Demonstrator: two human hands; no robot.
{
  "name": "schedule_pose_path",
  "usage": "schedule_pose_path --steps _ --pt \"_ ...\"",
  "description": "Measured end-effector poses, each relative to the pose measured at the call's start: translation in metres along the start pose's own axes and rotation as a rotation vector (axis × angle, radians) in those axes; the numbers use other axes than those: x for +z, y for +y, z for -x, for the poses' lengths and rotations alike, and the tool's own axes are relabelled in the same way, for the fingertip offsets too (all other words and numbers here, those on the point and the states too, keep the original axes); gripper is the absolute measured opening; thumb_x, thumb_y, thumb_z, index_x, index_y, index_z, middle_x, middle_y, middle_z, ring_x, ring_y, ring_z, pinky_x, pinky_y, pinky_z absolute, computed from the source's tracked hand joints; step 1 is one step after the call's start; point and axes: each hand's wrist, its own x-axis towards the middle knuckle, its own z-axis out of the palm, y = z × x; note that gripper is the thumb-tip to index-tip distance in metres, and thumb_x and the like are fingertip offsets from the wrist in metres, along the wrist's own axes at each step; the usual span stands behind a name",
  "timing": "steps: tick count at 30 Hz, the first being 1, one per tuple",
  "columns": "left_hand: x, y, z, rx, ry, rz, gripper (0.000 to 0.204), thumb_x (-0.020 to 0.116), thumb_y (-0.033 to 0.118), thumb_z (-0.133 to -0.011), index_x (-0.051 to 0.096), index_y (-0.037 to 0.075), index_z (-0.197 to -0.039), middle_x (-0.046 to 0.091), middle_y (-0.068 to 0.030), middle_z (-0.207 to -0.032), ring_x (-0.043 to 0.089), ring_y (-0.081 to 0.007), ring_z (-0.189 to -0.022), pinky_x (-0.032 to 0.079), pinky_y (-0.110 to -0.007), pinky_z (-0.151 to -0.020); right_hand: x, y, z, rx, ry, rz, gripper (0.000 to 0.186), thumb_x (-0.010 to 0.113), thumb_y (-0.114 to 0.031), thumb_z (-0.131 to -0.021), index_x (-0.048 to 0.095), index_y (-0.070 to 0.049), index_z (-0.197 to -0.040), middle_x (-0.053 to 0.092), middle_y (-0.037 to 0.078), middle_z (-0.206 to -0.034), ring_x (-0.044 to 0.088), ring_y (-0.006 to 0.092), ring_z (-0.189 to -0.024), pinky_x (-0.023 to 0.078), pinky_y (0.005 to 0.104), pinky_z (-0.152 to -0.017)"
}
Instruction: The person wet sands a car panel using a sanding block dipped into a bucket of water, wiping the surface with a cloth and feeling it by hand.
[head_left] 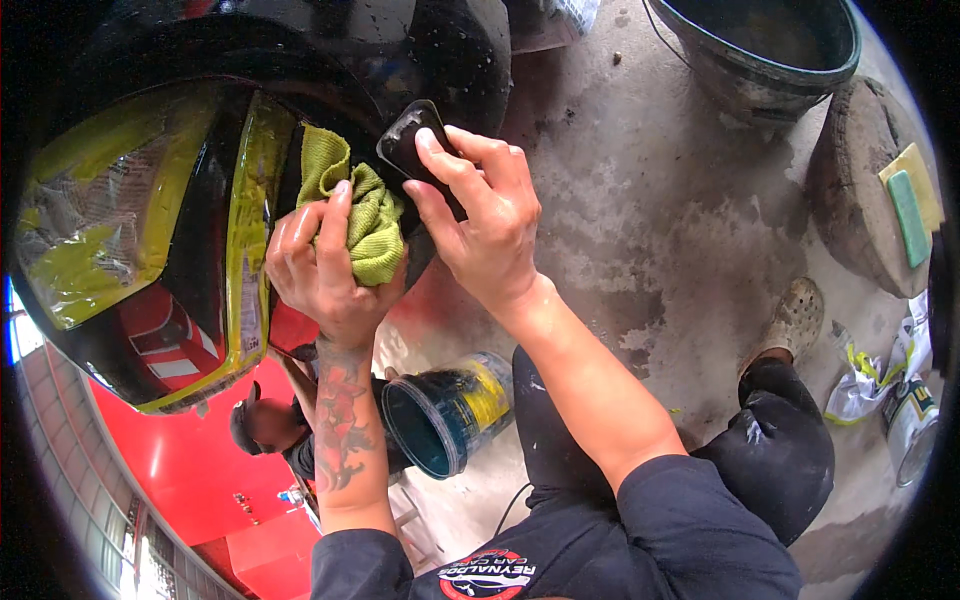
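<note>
My left hand presses a bunched lime-green cloth against a glossy black car panel, its fingers spread over the folds. Just right of it, my right hand pinches a flat black pad with rounded corners between thumb and fingertips. The pad lies close to the panel's edge; its exact kind is unclear, and whether it touches the panel I cannot tell. Left of my hands, yellow tape and sheeting cover a car light, with a yellow-taped strip running beside the cloth.
A large dark bucket stands at the upper right near a wooden stump bearing a green block. Below my hands is a teal bucket. Another person is at lower left. A can sits far right.
</note>
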Motion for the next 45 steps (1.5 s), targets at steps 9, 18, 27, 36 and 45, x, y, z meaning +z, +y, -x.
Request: schedule_pose_path --steps 9,18,27,36,45 --pt "-0.011 -0.010 0.021 0.049 -0.072 -0.015 0.059 0.086 0.033 -0.078 0.068 0.005 -0.127 0.061 -0.0111 -0.115 0.057 -0.0329 -0.110 0.045 -0.048 -0.098 0.006 0.004 -0.008 -0.074 0.018 0.015 0.048 0.083 -0.014 -0.075 0.072 -0.017 -0.122 0.067 0.010 -0.116 0.063 0.0312 -0.096 0.054 0.0412 -0.081" --pt "-0.008 -0.010 0.024 0.040 -0.036 -0.051 0.049 0.081 0.037 -0.081 0.071 0.011 -0.122 0.061 -0.0077 -0.114 0.057 -0.0316 -0.108 0.047 -0.046 -0.097 0.009 0.004 -0.013 -0.051 0.002 0.007 0.050 0.080 -0.012 -0.076 0.072 -0.019 -0.125 0.065 0.009 -0.124 0.059 0.0307 -0.103 0.049 0.0420 -0.084" --pt "-0.005 -0.008 0.025 0.022 -0.006 -0.061 0.043 0.077 0.041 -0.085 0.074 0.014 -0.118 0.061 -0.0040 -0.113 0.057 -0.0299 -0.107 0.049 -0.045 -0.097 0.021 -0.001 -0.042 -0.016 0.071 0.019 0.047 0.080 -0.013 -0.076 0.072 -0.016 -0.123 0.065 0.009 -0.112 0.061 0.0298 -0.098 0.050 0.0415 -0.081" --pt "-0.005 -0.009 0.022 0.028 -0.009 -0.040 0.043 0.077 0.041 -0.085 0.074 0.014 -0.118 0.061 -0.0042 -0.113 0.057 -0.0300 -0.107 0.048 -0.044 -0.097 0.027 -0.011 -0.061 0.034 0.110 -0.007 0.035 0.081 -0.017 -0.078 0.070 -0.012 -0.111 0.061 0.009 -0.096 0.061 0.0302 -0.087 0.053 0.0418 -0.072" --pt "-0.006 -0.008 0.023 0.015 -0.018 -0.022 0.042 0.077 0.040 -0.083 0.075 0.015 -0.117 0.062 -0.0041 -0.113 0.057 -0.0298 -0.109 0.048 -0.045 -0.097 0.019 -0.015 -0.043 0.069 0.099 -0.050 0.035 0.082 -0.010 -0.079 0.072 -0.007 -0.112 0.065 0.012 -0.097 0.063 0.0318 -0.088 0.053 0.0400 -0.078"
